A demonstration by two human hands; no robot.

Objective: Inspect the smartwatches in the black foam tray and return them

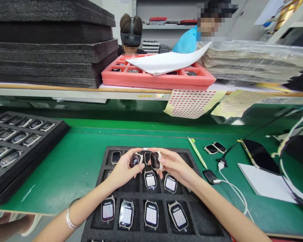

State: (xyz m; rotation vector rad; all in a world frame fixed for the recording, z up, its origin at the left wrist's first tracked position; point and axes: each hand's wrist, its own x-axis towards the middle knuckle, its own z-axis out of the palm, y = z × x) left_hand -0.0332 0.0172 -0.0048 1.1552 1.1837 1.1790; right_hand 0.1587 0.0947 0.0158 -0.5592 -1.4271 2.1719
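Observation:
My left hand (125,169) is closed around a smartwatch body (135,160) whose dark screen shows a small coloured picture. In my right hand (175,164) another smartwatch body (155,160) is gripped, its screen dark. Both are held close together over the far part of a black foam tray (138,195). Strapless watches lie in the tray's compartments. Several have lit white screens, such as one watch (151,214) in the near row and one watch (150,179) just below my hands. A dark-screened watch (116,157) sits at the far left compartment.
To the left, another foam tray (27,134) holds many watches. On the right lie a green pen (197,153), two watches (215,148), a small black device (210,176) with a white cable, a phone (260,156) and a white box (267,185). A red foam tray (156,80) rests on the shelf.

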